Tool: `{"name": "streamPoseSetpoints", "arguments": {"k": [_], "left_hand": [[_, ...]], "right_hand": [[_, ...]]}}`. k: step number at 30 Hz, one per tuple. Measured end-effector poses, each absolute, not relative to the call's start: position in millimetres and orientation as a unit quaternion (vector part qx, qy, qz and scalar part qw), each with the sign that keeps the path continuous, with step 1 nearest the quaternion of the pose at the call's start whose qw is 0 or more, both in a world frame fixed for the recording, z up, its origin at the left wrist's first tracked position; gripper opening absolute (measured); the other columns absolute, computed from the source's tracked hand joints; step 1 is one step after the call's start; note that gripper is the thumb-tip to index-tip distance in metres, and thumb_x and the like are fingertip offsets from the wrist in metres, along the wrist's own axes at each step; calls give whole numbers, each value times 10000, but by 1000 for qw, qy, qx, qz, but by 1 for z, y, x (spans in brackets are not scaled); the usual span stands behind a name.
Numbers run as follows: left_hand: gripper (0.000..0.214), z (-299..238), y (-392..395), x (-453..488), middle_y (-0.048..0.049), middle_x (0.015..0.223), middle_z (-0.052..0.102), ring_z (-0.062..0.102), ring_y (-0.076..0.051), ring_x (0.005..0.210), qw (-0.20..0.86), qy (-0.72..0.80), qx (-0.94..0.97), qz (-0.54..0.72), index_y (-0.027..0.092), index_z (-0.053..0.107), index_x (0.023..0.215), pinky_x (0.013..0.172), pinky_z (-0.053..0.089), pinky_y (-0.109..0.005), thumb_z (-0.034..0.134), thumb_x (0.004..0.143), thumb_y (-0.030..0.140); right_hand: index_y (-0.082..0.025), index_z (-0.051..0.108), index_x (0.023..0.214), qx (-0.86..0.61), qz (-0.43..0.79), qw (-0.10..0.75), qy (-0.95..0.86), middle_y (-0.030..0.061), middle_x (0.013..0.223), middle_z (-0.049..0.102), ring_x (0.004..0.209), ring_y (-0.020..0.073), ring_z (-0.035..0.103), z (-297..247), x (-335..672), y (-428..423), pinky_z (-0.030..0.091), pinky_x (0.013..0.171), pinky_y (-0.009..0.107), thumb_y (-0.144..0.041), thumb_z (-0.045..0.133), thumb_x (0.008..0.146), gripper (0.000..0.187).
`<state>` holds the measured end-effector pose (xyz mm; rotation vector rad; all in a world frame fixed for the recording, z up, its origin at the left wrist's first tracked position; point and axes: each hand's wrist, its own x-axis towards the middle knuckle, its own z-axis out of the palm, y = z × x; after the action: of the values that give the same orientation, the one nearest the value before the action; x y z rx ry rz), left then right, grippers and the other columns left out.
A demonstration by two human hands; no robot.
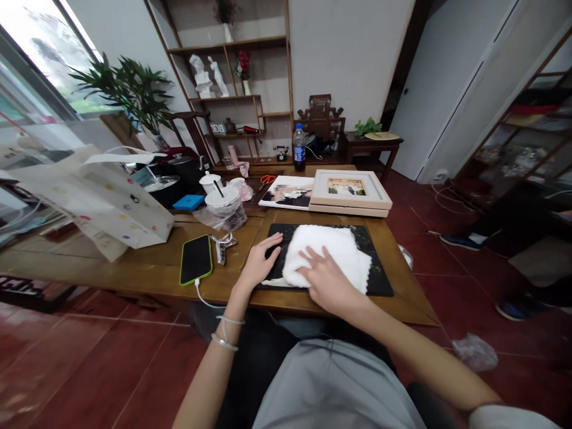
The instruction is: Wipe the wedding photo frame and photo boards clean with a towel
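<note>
A dark flat panel lies on the wooden table in front of me. A white cloth is spread over its middle. My right hand lies flat on the cloth's near left part, fingers stretched out. My left hand rests on the panel's left edge, fingers flat and slightly apart, holding nothing.
A phone in a green case with a cable lies left of my left hand, a metal clip beside it. Farther back stand a framed picture, a print, lidded cups, a paper bag and a bottle. Another person's shoes show at right.
</note>
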<state>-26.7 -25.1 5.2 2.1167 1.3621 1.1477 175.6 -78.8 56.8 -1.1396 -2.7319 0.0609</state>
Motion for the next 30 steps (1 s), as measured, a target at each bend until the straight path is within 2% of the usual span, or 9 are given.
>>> {"name": "streamPoseSetpoints", "arguments": {"k": [4,8,11,15,18,22,25,27,30], "left_hand": [[321,8,-26,-28,-66,1265,564,498,-201,1200,198,487,750,402,186,623,1118,1041,370,-386,470,847,265],[317,9,-26,-28,-53,1245,581,494,-194,1204,190,490,748,404,195,622,1119,1057,349,-389,468,854,277],[318,7,-25,-28,-49,1243,583,492,-191,1206,186,490,749,406,192,620,1123,1066,338,-388,472,856,281],[320,6,-25,-28,-54,1247,580,494,-187,1204,187,488,748,408,186,616,1127,1067,339,-383,472,859,282],[316,5,-25,-28,-52,1247,579,498,-191,1200,186,490,747,409,191,620,1120,1067,339,-392,473,857,286],[317,4,-24,-28,-47,1244,582,490,-194,1207,182,489,747,411,196,622,1118,1068,336,-395,472,854,289],[318,4,-24,-27,-48,1243,582,495,-194,1203,183,491,746,412,198,621,1121,1066,340,-397,472,853,285],[321,5,-25,-27,-50,1243,583,497,-192,1201,184,492,745,411,193,619,1125,1067,340,-390,470,854,281],[332,6,-26,-27,-62,1247,579,492,-192,1206,189,490,745,411,176,614,1135,1066,341,-377,464,858,279]], "right_hand": [[-116,616,1085,-323,46,107,-939,179,1351,438,1304,303,285,54,160,-80,169,1055,536,-59,468,699,417],[-122,607,1097,-347,87,117,-927,172,1338,456,1290,262,329,57,179,-84,189,1069,485,-17,436,640,499],[-166,633,1030,-380,111,123,-910,118,1230,569,1241,236,409,63,209,-89,221,1063,444,9,400,589,529],[-219,664,917,-457,120,121,-873,39,931,686,978,223,589,72,261,-88,372,930,371,-1,372,590,490],[-227,671,933,-510,101,120,-846,35,919,683,887,230,596,76,291,-87,424,798,330,-35,383,595,483],[-228,673,945,-528,73,93,-841,44,910,685,889,232,595,76,291,-90,421,784,318,-31,383,593,496],[-199,663,976,-523,26,58,-850,108,1010,665,991,270,576,73,259,-96,397,870,390,-17,407,594,494],[-178,650,1023,-482,9,53,-875,150,1181,591,1143,301,490,71,231,-100,333,962,461,-18,438,591,506],[-174,635,1062,-367,44,65,-927,136,1334,473,1280,280,345,65,193,-101,226,1050,494,-38,469,623,488]]}}
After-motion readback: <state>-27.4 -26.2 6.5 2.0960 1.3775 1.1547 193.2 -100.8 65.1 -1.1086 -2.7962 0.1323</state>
